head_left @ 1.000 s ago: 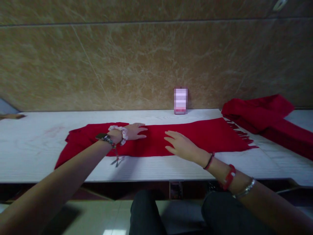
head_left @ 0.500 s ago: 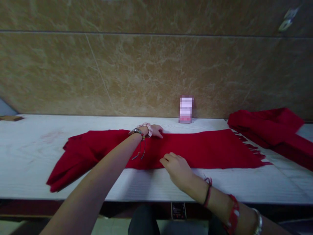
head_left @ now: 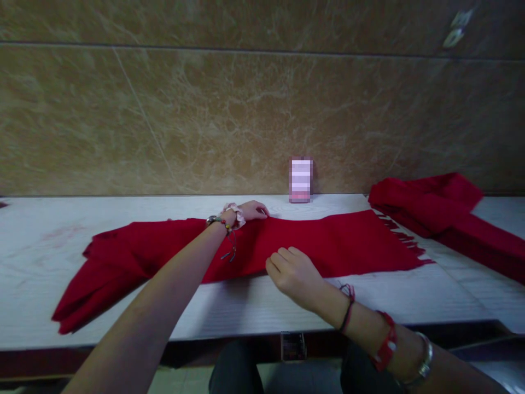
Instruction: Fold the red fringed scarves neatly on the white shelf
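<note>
A long red scarf (head_left: 344, 241) with a fringed right end lies across the white table, its left part bunched in loose folds. My left hand (head_left: 253, 210) is at the scarf's far edge, thumb and fingers closed on the cloth. Close to the near edge, my right hand (head_left: 293, 276) has its fingers curled together, gripping that border of the scarf. The cloth dips slightly between the two hands. My right fingertips are partly hidden by the back of the hand.
A second red cloth (head_left: 426, 205) lies folded at the right, close to the fringe. Against the tan marbled wall (head_left: 229, 120) leans a phone-like device (head_left: 301, 180) with a blurred screen. Another dark device (head_left: 293, 346) shows below the front edge of the white table (head_left: 33, 262).
The view has shifted slightly, moving most things left. My right hand has come a little nearer to me, and the scarf's near edge is drawn up beside it. My left hand stays at the far edge.
</note>
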`<state>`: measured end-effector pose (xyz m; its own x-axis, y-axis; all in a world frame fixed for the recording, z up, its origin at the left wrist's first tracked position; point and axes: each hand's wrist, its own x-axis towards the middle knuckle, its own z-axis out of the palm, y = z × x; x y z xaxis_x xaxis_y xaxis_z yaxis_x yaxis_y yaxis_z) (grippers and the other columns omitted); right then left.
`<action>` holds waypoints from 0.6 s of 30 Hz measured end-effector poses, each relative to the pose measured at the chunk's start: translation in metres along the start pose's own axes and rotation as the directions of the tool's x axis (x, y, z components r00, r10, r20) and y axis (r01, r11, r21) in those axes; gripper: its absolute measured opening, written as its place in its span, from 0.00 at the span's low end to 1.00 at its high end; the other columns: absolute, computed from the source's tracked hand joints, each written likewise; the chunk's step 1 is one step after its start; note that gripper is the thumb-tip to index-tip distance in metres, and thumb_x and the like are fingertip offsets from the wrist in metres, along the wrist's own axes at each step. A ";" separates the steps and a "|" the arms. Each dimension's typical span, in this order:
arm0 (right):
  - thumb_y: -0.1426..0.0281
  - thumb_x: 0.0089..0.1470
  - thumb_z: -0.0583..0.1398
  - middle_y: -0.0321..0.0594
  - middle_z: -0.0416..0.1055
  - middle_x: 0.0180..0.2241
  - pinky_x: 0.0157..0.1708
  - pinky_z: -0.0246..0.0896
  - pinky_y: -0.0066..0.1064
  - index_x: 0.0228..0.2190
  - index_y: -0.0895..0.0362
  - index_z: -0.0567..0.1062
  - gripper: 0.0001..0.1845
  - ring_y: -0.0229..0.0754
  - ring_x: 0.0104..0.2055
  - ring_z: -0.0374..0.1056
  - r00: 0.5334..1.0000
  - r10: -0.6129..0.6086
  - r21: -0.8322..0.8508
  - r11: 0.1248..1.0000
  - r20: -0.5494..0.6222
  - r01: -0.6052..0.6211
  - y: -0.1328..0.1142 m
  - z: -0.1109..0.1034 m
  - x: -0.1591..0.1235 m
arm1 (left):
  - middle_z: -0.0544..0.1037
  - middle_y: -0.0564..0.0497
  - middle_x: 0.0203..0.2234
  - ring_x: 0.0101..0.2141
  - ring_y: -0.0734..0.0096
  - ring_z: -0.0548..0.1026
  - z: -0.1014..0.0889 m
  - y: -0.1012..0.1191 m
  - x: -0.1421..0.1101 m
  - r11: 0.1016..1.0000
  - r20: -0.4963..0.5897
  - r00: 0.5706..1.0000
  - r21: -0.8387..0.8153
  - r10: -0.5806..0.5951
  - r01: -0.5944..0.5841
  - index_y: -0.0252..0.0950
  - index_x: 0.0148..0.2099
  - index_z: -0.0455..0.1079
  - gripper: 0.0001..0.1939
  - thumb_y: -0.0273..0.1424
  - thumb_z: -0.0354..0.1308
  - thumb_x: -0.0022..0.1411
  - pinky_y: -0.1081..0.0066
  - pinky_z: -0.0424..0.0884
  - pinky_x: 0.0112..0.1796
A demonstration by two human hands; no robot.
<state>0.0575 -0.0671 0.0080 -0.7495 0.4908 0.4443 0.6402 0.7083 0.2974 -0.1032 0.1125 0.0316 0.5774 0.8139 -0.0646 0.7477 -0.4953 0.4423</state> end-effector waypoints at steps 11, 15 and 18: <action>0.77 0.55 0.52 0.38 0.66 0.21 0.25 0.49 0.32 0.29 0.61 0.73 0.10 0.39 0.25 0.58 0.940 0.003 -0.355 0.926 -0.342 -0.132 0.105 -0.097 -0.062 | 0.73 0.52 0.27 0.28 0.78 0.69 -0.047 0.117 0.076 0.857 -0.324 0.937 -0.438 0.133 -0.273 0.31 0.39 0.71 0.10 0.28 0.56 0.53 0.73 0.64 0.36; 0.77 0.55 0.52 0.40 0.67 0.23 0.26 0.51 0.31 0.29 0.62 0.73 0.10 0.39 0.26 0.60 0.957 0.111 -0.412 0.884 -0.269 -0.219 0.143 -0.101 -0.123 | 0.74 0.51 0.30 0.31 0.76 0.70 -0.026 0.177 0.125 0.896 -0.252 0.942 -0.330 0.221 -0.298 0.30 0.40 0.70 0.09 0.25 0.54 0.57 0.73 0.65 0.37; 0.77 0.54 0.52 0.40 0.68 0.24 0.28 0.54 0.32 0.32 0.61 0.73 0.10 0.39 0.27 0.61 0.965 0.218 -0.405 0.877 -0.147 -0.259 0.158 -0.082 -0.168 | 0.73 0.49 0.35 0.36 0.72 0.71 0.014 0.205 0.156 0.913 -0.185 0.941 -0.248 0.284 -0.324 0.31 0.43 0.68 0.10 0.29 0.53 0.60 0.70 0.67 0.39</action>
<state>0.2990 -0.0792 0.0497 -0.5591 0.5534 0.6173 0.8239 0.2879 0.4882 0.1444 0.1335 0.0998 0.6946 0.6815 0.2304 0.4141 -0.6407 0.6465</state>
